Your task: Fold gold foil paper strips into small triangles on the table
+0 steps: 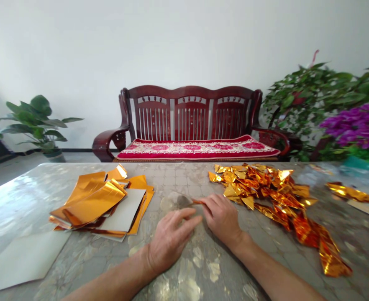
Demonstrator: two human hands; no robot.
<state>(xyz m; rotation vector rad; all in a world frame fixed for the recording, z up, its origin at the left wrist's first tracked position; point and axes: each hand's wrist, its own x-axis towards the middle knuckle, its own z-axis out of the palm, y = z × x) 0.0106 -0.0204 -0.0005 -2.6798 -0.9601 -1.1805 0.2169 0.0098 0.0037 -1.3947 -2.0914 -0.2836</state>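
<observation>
- We see the right hand [220, 219] with its fingers [210, 202] pinched shut on a narrow gold foil strip [198, 201]; only the orange tip shows, pointing left.
- We find the left hand [172, 240] palm down, its fingers [187, 217] released and lying together, holding nothing we can see, tips just beside the right hand.
- Both hands rest on a grey marble-patterned bench [178, 179].
- We log a loose heap of folded gold foil pieces [260, 188] just right of the right hand, trailing toward the near edge.
- Left of the left hand lies a stack of gold foil sheets and grey card [99, 205].
- We note a loose grey card [21, 261] at the near left, and a long folded foil strip [354, 193] far right.
- Beyond the bench: a dark red wooden settee [190, 113] with a red floral cushion [197, 148], a potted plant [35, 123] left, purple flowers [357, 125] right.
</observation>
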